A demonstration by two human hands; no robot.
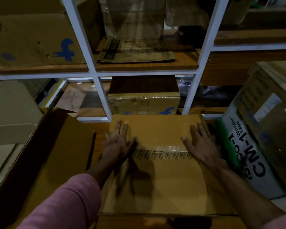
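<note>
The taped carton (157,184) is set at 12 o'clock, before the shelf frame (145,73). Its tape seam (163,154) runs 9 to 3 o'clock. The left hand (118,146) and right hand (200,146) are pressed flat, fingers spread, at either end, equally near.

A white-framed shelf (92,70) is standing at the far side; on its upper wooden board a cardboard box with a blue logo (31,40) is sitting at the left and a flattened cardboard stack (135,52) is lying in the middle; on the lower board a small taped box (144,103) is resting; nearer, a large taped carton (155,179) is sitting on a wooden surface (101,131), a Wonder Tape carton (262,146) standing just to its right.
</note>
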